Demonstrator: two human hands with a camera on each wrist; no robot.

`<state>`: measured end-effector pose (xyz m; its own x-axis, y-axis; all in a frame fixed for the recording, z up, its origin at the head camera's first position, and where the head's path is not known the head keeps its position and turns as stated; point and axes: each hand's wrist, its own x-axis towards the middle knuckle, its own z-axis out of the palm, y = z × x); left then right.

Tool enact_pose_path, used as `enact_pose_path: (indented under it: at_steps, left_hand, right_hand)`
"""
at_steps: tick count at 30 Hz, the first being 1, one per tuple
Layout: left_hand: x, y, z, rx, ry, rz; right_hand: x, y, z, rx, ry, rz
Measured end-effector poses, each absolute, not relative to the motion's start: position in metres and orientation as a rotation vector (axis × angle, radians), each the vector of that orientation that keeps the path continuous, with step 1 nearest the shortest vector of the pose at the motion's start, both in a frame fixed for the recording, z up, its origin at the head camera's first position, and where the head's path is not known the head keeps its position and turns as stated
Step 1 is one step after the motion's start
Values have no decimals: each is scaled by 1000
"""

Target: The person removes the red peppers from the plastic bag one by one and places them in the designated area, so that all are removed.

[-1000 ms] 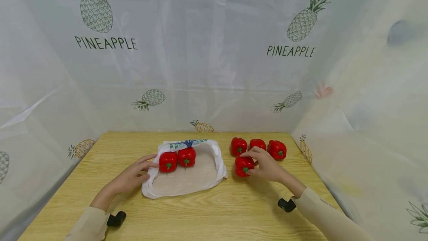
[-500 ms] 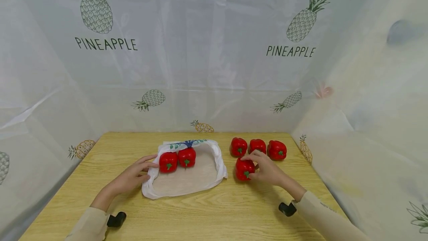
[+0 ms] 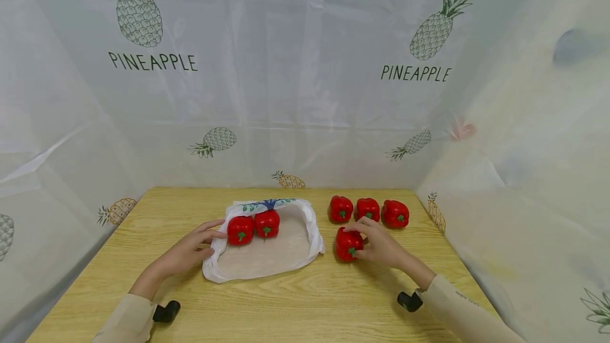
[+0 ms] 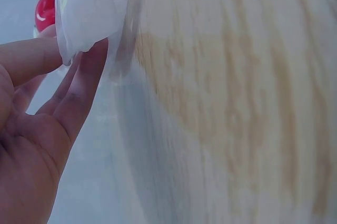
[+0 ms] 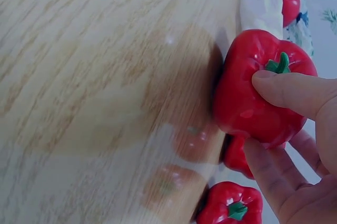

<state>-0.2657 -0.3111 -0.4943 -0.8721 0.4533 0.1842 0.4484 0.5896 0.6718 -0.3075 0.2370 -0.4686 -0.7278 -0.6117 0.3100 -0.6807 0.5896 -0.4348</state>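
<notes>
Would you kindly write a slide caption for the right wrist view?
Right-hand grip holding a red pepper, with more red peppers beyond.

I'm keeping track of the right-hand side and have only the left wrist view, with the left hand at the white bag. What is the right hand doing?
Observer: The right hand holds a red pepper between thumb and fingers.
Operator: I see just a bit of red by the bag. How many peppers lie in it?
Observer: The head view shows two peppers in the white bag.
Operator: Any others outside, besides the held one?
Observer: Yes, three more peppers in a row on the table.
</notes>
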Motion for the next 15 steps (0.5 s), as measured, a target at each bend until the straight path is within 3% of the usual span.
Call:
enact_pose_path:
  at_steps: [15]
  left_hand:
    - [-265, -311, -495, 804, 2787, 1183]
  right_hand:
    - [-306, 237, -472, 1095, -2711, 819]
